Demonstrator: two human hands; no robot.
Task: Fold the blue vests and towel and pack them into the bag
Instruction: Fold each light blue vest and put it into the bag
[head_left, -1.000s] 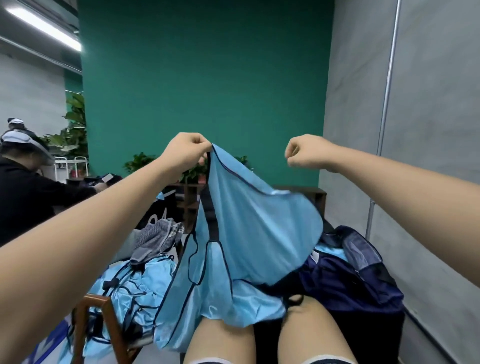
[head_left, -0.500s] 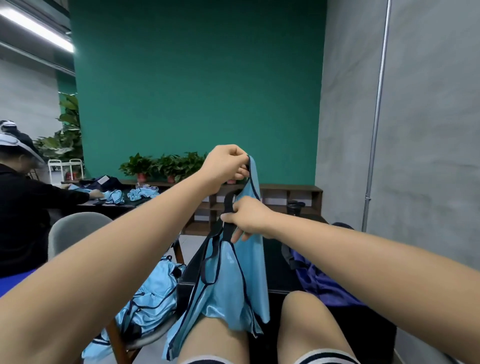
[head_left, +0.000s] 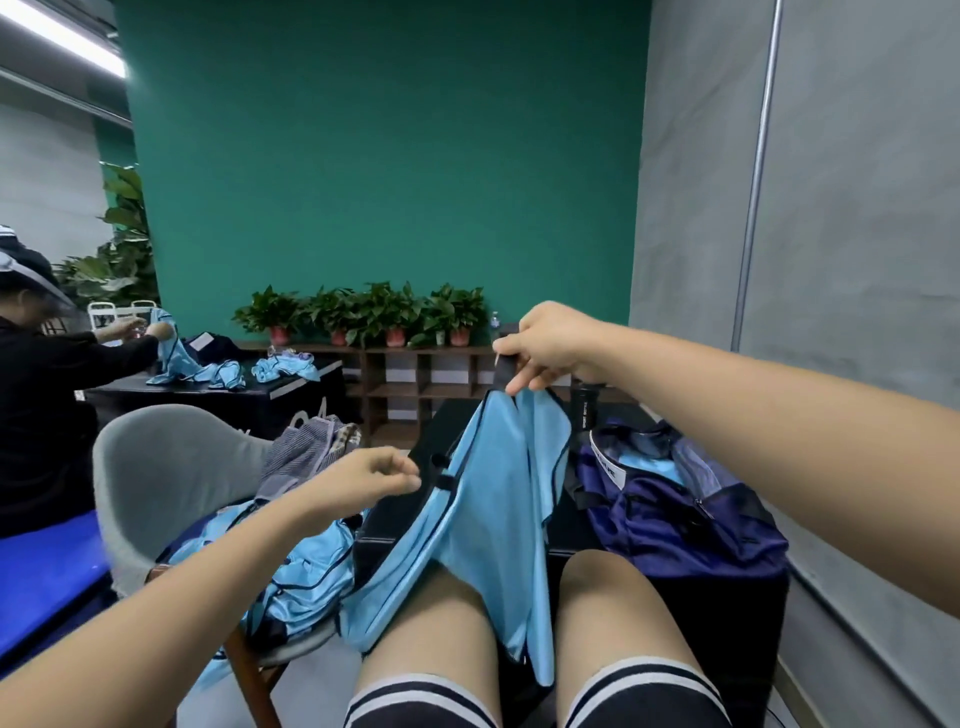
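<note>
A light blue vest with black trim hangs over my lap. My right hand grips its black top strap, held up over the black table. Lower down, my left hand pinches the black side band, fingers curled. An open navy bag sits on the table at the right, with some blue cloth showing inside. Several more blue vests lie heaped on the grey chair to my left. A grey striped towel is draped over that chair.
A black bottle stands on the table behind the bag. At the far left a person in black handles vests at another table. A shelf with potted plants lines the green wall. A grey wall runs close on the right.
My right hand rose from the vest's middle to hold its top strap. My left hand let go of the top and dropped to the side band. The view tilted down.
</note>
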